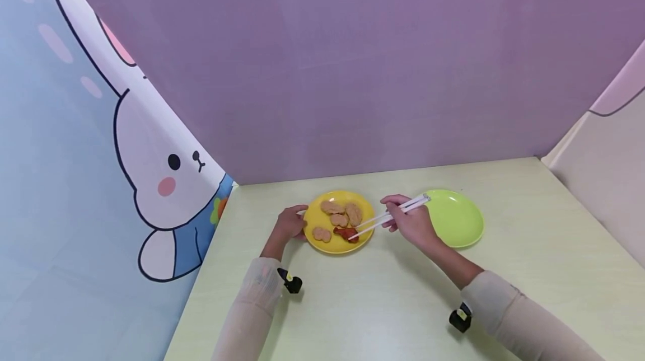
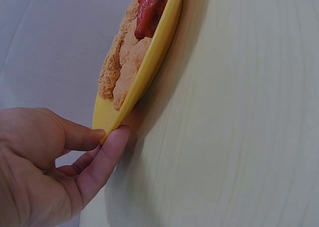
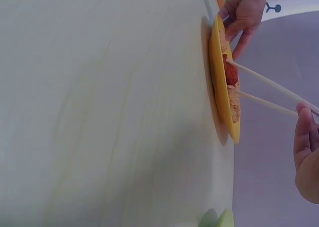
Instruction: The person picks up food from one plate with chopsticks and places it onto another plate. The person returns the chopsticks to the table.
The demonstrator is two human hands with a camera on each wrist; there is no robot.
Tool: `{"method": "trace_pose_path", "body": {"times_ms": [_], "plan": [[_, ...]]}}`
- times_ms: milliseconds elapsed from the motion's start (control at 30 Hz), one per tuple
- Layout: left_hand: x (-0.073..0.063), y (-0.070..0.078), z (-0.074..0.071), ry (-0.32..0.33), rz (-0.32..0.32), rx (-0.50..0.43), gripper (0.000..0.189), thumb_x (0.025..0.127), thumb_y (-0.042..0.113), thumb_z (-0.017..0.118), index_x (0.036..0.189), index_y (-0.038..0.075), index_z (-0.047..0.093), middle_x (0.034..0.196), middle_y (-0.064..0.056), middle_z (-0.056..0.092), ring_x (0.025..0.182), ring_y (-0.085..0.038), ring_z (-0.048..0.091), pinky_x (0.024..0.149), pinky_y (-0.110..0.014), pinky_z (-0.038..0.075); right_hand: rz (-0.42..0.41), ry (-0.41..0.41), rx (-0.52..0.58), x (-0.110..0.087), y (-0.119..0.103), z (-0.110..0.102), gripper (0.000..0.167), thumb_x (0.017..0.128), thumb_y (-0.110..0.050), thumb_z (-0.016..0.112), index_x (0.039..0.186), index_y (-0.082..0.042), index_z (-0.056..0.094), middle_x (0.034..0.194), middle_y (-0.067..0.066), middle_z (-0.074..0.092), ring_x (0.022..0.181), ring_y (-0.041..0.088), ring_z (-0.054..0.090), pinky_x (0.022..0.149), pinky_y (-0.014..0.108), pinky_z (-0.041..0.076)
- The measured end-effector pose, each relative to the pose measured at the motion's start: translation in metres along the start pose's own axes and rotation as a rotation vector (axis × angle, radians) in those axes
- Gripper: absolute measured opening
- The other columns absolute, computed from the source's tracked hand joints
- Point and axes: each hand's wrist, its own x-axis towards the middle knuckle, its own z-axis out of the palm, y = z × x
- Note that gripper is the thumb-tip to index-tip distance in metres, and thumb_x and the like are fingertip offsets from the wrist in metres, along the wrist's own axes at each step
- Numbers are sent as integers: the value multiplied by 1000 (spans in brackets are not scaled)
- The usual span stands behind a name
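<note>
My left hand (image 1: pixel 291 223) pinches the left rim of a yellow plate (image 1: pixel 336 249); in the left wrist view the thumb lies on top of the rim and the fingers underneath. On the plate sit several tan breaded pieces (image 1: pixel 354 213) and one glossy red-brown piece (image 1: pixel 342 231) shaped like a small chicken drumstick. My right hand (image 1: pixel 412 225) holds a pair of white chopsticks (image 1: pixel 369 229) to the right of the plate. Their tips are spread and reach the red-brown piece, one on each side in the right wrist view.
A light green plate (image 1: pixel 457 219) stands right behind the right hand and shows no food. The pale wooden table (image 1: pixel 363 305) ends at a purple backdrop (image 1: pixel 322 98). A cloth with a cartoon rabbit (image 1: pixel 161 182) hangs along the left side.
</note>
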Motion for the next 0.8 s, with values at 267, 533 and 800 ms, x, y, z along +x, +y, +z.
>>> {"method": "trace_pose_path", "body": {"times_ms": [267,533,800], "plan": [[0,-1,1,2,16,9,53,95,0,60,145,18,58,126,-18,66,72,-15,71,54,-27,62,5,36,-14,-1,6,3,23,102,-16,60,116,-3,73,93,26,75,70,31,76,58,43,65],[2,0,2,3,13,18,53,95,0,60,145,18,58,126,-18,66,72,-15,72,53,-26,62,84,81,19,3,9,0,28,100,-21,64,120,-4,73,97,26,76,65,14,74,59,33,65],[3,1,4,9,11,29,53,94,0,60,145,18,58,126,-18,66,70,-14,71,53,-26,61,106,100,32,5,12,-4,30,101,-19,63,123,-1,71,100,26,75,61,9,73,60,32,65]]}}
